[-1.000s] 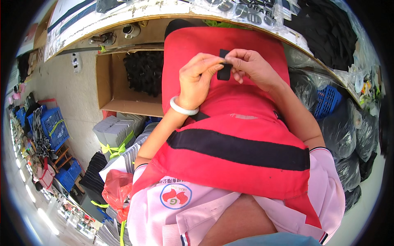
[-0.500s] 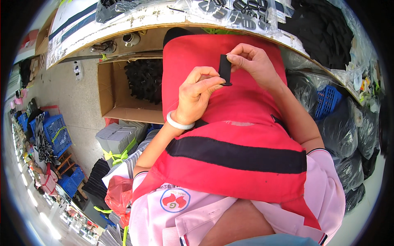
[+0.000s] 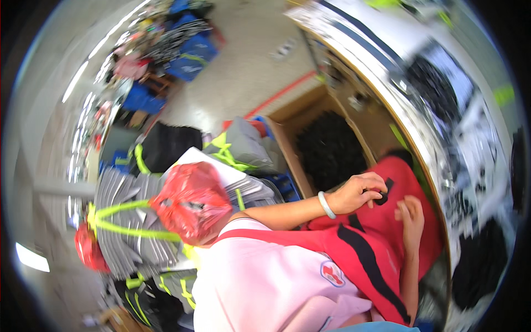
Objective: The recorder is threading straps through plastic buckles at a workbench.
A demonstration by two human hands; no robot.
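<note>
My left hand (image 3: 359,192), with a pale bangle (image 3: 326,205) at the wrist, is closed on a short black strap (image 3: 386,191), its fingers pinching one end. The strap hangs over the red apron (image 3: 415,238) across my lap. To the right of it, my right hand (image 3: 410,218) is raised over the apron, fingers loosely bent and apart, with nothing visible in them. Ahead of my left hand stands an open cardboard box (image 3: 287,149) holding a heap of black pieces (image 3: 329,146). The picture is somewhat blurred.
A worktable (image 3: 381,99) with clear bags and black pieces (image 3: 481,265) runs along the right. On my left are a red plastic bag (image 3: 193,202), stacks of grey pieces (image 3: 127,213) and bundles tied with yellow-green strips (image 3: 224,152). Blue crates (image 3: 191,58) stand farther off.
The view has swung to the left, bringing the bundles and red bag into the middle. My right hand has let go of the strap and drawn apart; my left hand keeps it.
</note>
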